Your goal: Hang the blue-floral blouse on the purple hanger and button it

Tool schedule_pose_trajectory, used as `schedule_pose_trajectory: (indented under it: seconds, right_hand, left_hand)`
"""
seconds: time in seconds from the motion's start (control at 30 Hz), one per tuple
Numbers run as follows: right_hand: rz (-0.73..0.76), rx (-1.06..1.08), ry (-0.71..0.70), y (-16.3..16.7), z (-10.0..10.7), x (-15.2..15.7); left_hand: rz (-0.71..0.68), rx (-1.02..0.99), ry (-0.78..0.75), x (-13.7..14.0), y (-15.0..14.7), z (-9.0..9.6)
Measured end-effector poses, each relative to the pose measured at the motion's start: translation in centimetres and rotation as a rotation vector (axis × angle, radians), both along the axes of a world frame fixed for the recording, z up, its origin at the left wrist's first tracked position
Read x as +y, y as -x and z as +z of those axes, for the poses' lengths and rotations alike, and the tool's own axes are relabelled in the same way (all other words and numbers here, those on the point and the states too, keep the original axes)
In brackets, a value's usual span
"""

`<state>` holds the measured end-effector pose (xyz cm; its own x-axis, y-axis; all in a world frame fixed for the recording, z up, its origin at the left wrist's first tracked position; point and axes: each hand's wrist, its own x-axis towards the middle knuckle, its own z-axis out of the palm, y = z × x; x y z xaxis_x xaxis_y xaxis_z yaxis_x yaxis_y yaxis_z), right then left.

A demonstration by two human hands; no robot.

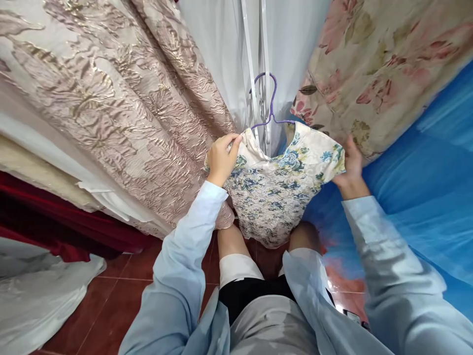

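On the left, a pink brocade cloth with raised, gold-edged flowers (pixel 121 98) hangs behind the left hand (pixel 223 155) and bars the way outward. At upper right, a cream fabric printed with pink blooms (pixel 388 64) and, below it, a bright blue cloth (pixel 424 172) crowd the right hand (pixel 353 165). At top centre, a thin purple hanger (pixel 273 98) and narrow white straps (pixel 265 44) stand in the way. A clear passage opens at lower left, over dark red floor tiles (pixel 107 296).

Pink brocade (pixel 121 108) hangs at left — floral cloth (pixel 377 69) and blue fabric (pixel 417 167) at right.
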<state>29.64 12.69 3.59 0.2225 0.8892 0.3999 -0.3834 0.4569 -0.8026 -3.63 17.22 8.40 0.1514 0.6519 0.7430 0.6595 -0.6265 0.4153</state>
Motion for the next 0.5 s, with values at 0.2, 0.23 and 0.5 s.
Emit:
schedule_pose_trajectory:
  seconds: [0.2,0.23,0.5]
  right_hand:
    - [-0.117,0.003,0.070,-1.6,1.0,-0.9]
    - [-0.142,0.028,0.066,-1.4,0.8,-1.1]
    - [0.123,-0.057,0.386,0.3,-3.2,-8.2]
  left_hand:
    - [0.016,0.135,-0.069,0.3,-2.0,3.7]
    - [0.020,0.154,-0.081,0.3,-2.2,4.0]
    - [0.065,-0.008,-0.244,-0.1,2.0,-1.2]
